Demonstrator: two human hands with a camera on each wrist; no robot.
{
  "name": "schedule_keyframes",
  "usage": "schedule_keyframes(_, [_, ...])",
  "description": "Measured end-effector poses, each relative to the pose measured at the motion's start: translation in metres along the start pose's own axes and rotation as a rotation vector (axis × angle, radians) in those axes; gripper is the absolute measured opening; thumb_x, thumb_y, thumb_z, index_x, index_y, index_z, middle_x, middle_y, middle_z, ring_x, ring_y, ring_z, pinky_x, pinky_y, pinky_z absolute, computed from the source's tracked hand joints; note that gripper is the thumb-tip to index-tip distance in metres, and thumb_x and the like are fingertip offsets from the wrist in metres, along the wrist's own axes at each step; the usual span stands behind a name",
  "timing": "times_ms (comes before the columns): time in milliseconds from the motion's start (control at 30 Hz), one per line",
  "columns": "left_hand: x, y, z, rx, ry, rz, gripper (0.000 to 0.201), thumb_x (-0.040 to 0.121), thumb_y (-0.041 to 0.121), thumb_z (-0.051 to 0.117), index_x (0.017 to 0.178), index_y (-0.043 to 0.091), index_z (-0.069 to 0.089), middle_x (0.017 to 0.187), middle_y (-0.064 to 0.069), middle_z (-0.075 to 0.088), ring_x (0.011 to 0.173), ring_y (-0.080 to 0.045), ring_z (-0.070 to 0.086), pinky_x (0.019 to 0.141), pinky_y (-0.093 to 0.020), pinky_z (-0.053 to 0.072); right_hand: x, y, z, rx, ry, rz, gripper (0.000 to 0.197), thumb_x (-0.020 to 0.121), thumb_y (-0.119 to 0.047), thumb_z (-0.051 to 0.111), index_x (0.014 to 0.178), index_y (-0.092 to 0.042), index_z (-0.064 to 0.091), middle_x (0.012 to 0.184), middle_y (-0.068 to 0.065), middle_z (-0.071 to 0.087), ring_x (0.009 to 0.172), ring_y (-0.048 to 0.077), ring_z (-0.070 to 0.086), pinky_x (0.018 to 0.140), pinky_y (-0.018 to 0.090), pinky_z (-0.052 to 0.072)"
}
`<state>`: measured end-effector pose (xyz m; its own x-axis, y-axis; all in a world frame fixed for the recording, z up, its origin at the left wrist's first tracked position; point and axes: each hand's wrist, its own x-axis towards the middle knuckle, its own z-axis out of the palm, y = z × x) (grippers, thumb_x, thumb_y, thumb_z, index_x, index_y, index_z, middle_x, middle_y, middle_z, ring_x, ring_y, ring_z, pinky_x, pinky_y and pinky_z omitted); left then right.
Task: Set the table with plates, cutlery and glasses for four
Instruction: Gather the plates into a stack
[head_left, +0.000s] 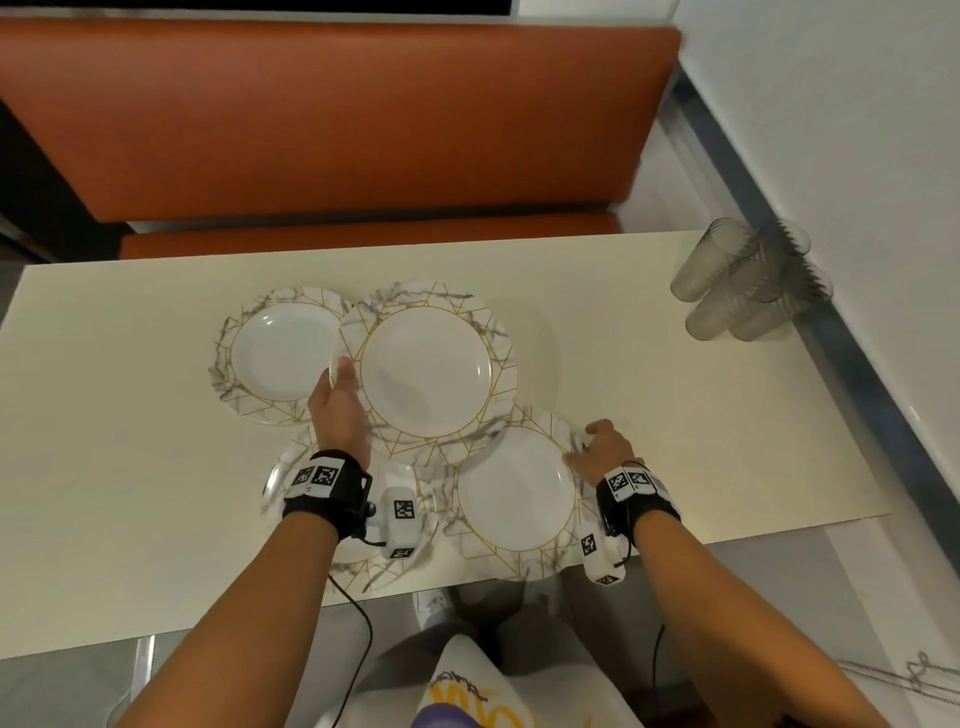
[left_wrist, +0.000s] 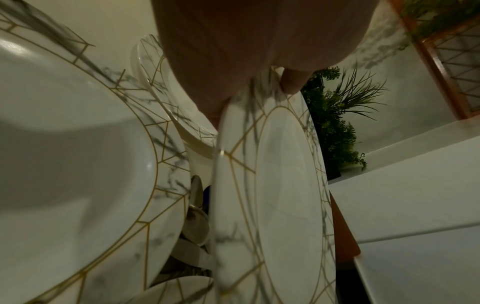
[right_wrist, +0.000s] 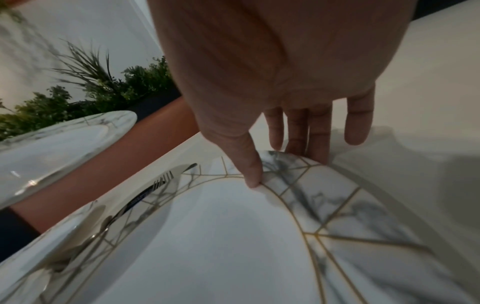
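left hand (head_left: 337, 410): grip clamped on the near-left rim of the big middle plate (head_left: 426, 371). It's held up above the others, pretty sure so it can travel to a seat without scraping.

right hand (head_left: 602, 447): thumb on top of the rim of the near right plate (head_left: 509, 488), fingers curled past the edge. Looks like pinning or sliding it into its spot.

other plates: 1 at far left (head_left: 275, 353) flat on the desk (head_left: 130, 415), 1 near left (head_left: 280, 467) mostly hidden under the left wrist. So 4 plates, all bunched mid-desk, none at seats yet imo.

cutlery (left_wrist: 194, 222): tucked between the plates, only visible in the wrist views.

glasses (head_left: 748, 280): parked at the far right corner, out of the way.

orientation: plates are round, no real long axis. Lifted plate tilts a bit, face up.
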<state>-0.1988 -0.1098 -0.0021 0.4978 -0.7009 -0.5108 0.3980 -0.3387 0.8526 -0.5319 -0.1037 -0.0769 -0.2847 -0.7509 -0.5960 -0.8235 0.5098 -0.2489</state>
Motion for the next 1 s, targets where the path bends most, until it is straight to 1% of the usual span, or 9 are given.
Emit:
schedule_keyframes(67, [-0.003, 0.002, 0.001, 0.006, 0.003, 0.013, 0.042, 0.107, 0.037, 0.053, 0.143, 0.017, 0.058, 0.141, 0.0, 0.063, 0.135, -0.021, 0.056, 0.114, -0.048, 0.044, 0.001, 0.0, -0.001, 0.077, -0.02, -0.019, 0.058, 0.082, -0.033, 0.074, 0.131, -0.017, 0.048, 0.123, 0.005, 0.062, 0.109, 0.025, 0.06, 0.1, 0.041, 0.048])
schedule_keyframes(200, [-0.001, 0.006, 0.0, 0.014, 0.026, 0.011, 0.046, 0.105, 0.042, 0.054, 0.145, 0.019, 0.056, 0.141, 0.001, 0.063, 0.135, -0.023, 0.056, 0.114, -0.05, 0.044, 0.005, -0.004, -0.006, 0.114, -0.059, -0.072, 0.032, 0.086, -0.028, 0.072, 0.112, -0.012, 0.06, 0.104, 0.003, 0.062, 0.09, 0.019, 0.056, 0.075, 0.027, 0.046])
schedule_keyframes(333, [0.005, 0.014, 0.0, 0.049, 0.033, 0.053, 0.048, 0.104, 0.045, 0.052, 0.145, 0.019, 0.056, 0.141, 0.001, 0.063, 0.134, -0.025, 0.056, 0.113, -0.05, 0.046, 0.011, -0.002, -0.022, 0.195, -0.121, -0.138, 0.024, 0.092, -0.025, 0.067, 0.079, -0.015, 0.05, 0.08, 0.0, 0.051, 0.076, 0.021, 0.051, 0.06, 0.027, 0.034])
schedule_keyframes(400, [0.006, 0.02, 0.001, 0.062, 0.035, 0.066, 0.049, 0.104, 0.047, 0.05, 0.145, 0.02, 0.056, 0.141, -0.001, 0.063, 0.135, -0.028, 0.056, 0.112, -0.053, 0.046, 0.01, 0.0, -0.033, 0.249, -0.145, -0.173, 0.021, 0.096, -0.025, 0.063, 0.08, -0.016, 0.053, 0.083, 0.003, 0.056, 0.075, 0.021, 0.052, 0.064, 0.029, 0.037])
schedule_keyframes(567, [0.012, 0.038, 0.004, 0.026, 0.038, 0.085, 0.057, 0.102, 0.049, 0.05, 0.151, 0.02, 0.049, 0.149, -0.003, 0.057, 0.14, -0.029, 0.05, 0.116, -0.055, 0.041, 0.011, 0.009, -0.068, 0.387, -0.117, -0.243, 0.004, 0.097, -0.031, 0.061, 0.097, -0.027, 0.063, 0.11, 0.004, 0.067, 0.101, 0.027, 0.062, 0.084, 0.036, 0.045])
schedule_keyframes(733, [0.016, 0.05, 0.006, 0.001, 0.039, 0.079, 0.067, 0.103, 0.049, 0.051, 0.16, 0.019, 0.034, 0.162, -0.005, 0.04, 0.15, -0.027, 0.036, 0.121, -0.049, 0.032, 0.01, 0.004, -0.106, 0.523, -0.024, -0.276, 0.015, 0.088, -0.039, 0.067, 0.101, -0.032, 0.069, 0.113, 0.003, 0.071, 0.11, 0.029, 0.064, 0.102, 0.045, 0.048])
schedule_keyframes(833, [0.012, 0.049, 0.005, -0.002, 0.004, 0.069, 0.065, 0.104, 0.046, 0.051, 0.159, 0.017, 0.035, 0.163, -0.005, 0.04, 0.151, -0.027, 0.035, 0.12, -0.049, 0.029, 0.014, -0.002, -0.113, 0.624, 0.028, -0.275, 0.022, 0.074, -0.049, 0.069, 0.091, -0.034, 0.069, 0.104, 0.004, 0.071, 0.102, 0.029, 0.065, 0.098, 0.046, 0.049])
schedule_keyframes(900, [0.007, 0.047, 0.006, -0.004, -0.022, 0.058, 0.064, 0.105, 0.044, 0.051, 0.159, 0.016, 0.035, 0.163, -0.005, 0.04, 0.152, -0.027, 0.033, 0.12, -0.05, 0.027, 0.001, -0.018, -0.115, 0.706, 0.059, -0.286, 0.01, 0.082, -0.04, 0.068, 0.087, -0.03, 0.068, 0.097, 0.004, 0.069, 0.093, 0.026, 0.063, 0.092, 0.041, 0.05])
schedule_keyframes(1000, [-0.001, 0.042, 0.006, 0.001, -0.059, 0.021, 0.061, 0.106, 0.043, 0.05, 0.159, 0.014, 0.036, 0.163, -0.006, 0.039, 0.152, -0.028, 0.031, 0.12, -0.054, 0.025, -0.012, -0.037, -0.104, 0.814, 0.069, -0.264, 0.006, 0.094, -0.02, 0.064, 0.096, -0.022, 0.069, 0.106, 0.009, 0.072, 0.099, 0.03, 0.067, 0.096, 0.046, 0.052])
